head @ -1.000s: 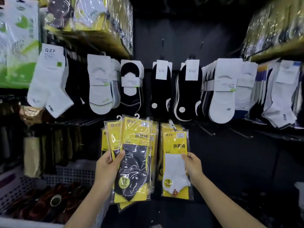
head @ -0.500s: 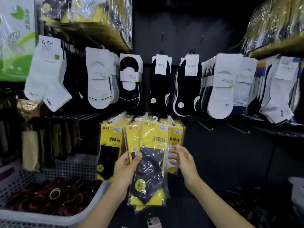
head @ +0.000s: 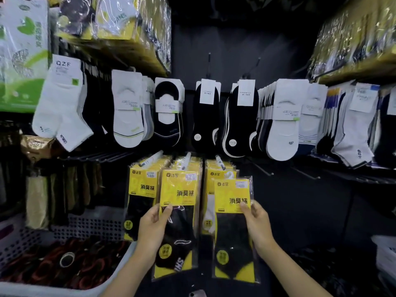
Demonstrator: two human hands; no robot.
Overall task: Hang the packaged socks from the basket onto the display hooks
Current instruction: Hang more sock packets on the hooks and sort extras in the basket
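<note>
My left hand (head: 153,228) grips a stack of yellow sock packs (head: 179,224) with black socks, held upright by its left edge. My right hand (head: 258,225) pinches a single yellow pack of dark socks (head: 232,228) at its right edge, held in front of the rightmost hook. Behind them, three display hooks (head: 186,161) carry hanging yellow packs: black ones on the left (head: 142,189), white ones at the right (head: 212,209). The white perforated basket (head: 90,224) stands at the lower left.
Rows of white and black socks (head: 205,116) hang on the upper hooks. Bare hooks (head: 262,169) jut out to the right of the yellow packs. The basket holds dark red-trimmed items (head: 53,264). Bagged stock fills the upper shelves (head: 128,28).
My right hand has taken one dark-sock pack from the stack and moved it to the right. My left hand has kept the remaining stack, now held a little to the left.
</note>
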